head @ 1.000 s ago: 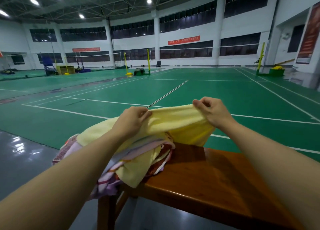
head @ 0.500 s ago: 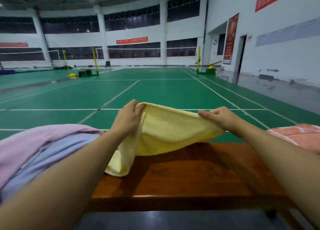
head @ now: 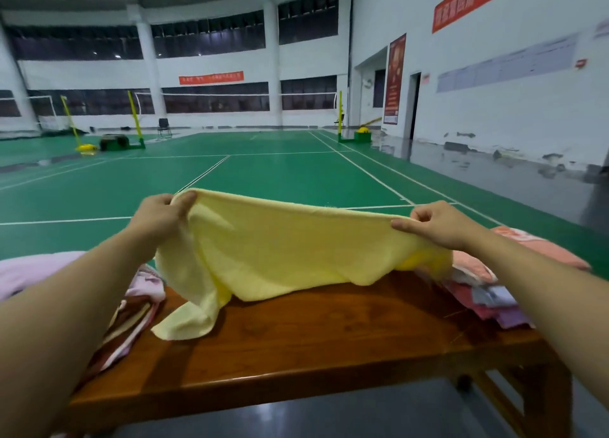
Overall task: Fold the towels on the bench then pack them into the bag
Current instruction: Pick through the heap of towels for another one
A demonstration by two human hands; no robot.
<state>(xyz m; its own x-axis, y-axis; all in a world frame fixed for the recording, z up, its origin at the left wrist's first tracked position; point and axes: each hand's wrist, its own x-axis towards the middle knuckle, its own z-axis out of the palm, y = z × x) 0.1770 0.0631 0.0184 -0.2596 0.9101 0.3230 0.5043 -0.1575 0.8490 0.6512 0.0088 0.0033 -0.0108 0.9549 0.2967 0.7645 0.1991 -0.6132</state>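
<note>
A pale yellow towel [head: 280, 256] hangs stretched above the wooden bench [head: 313, 348], its lower edge and one loose corner draped on the bench top. My left hand [head: 161, 217] pinches its top left corner. My right hand [head: 435, 223] pinches the top edge on the right. A heap of pink and striped towels [head: 131, 306] lies on the bench's left end. Folded pink, grey and purple towels [head: 487, 289] lie stacked on the right end. No bag is in view.
The bench stands on a grey floor at the edge of a green badminton court [head: 280, 174]. Yellow net posts [head: 135, 121] and a chair [head: 163, 128] stand far back. A white wall with a dark doorway [head: 414, 105] runs along the right.
The yellow towel has been pulled off the heap on the left and spread wider between my hands over the middle of the bench. The view has swung to the right.
</note>
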